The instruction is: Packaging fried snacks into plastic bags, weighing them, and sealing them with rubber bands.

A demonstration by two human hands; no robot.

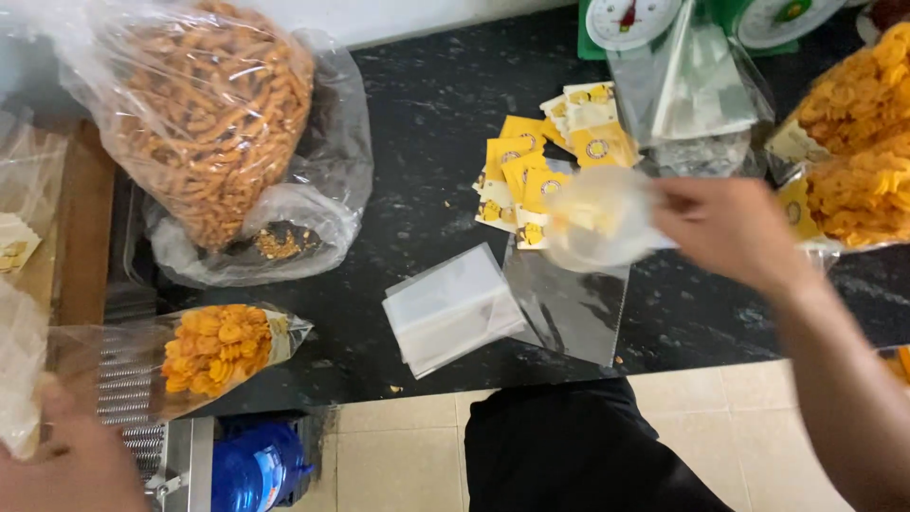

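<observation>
At the far left, the left hand [71, 455] is seen at the bottom edge, its grip pressed onto the open end of a clear snack bag [180, 356] that lies on its side across the edge of the dark surface [436, 123]. Round orange-yellow fried snacks are packed into the closed end of this bag. Behind it, a large clear sack [204, 104] is filled with thin brown-orange fried sticks, and crumbs are gathered in a slack plastic fold [280, 242] beneath it. Near the middle, a stack of empty clear pouches [450, 308] is laid flat, with one larger clear sheet [573, 308] just beside it. Behind these, yellow paper labels [531, 171] are scattered over the surface. To the right, an empty clear pouch [602, 218] is pinched by the right hand [730, 228] and held above the labels; it is blurred. At the far right, open bags [858, 142] are heaped with more yellow fried snacks. Two dial scales [630, 19] are partly seen at the top edge.
</observation>
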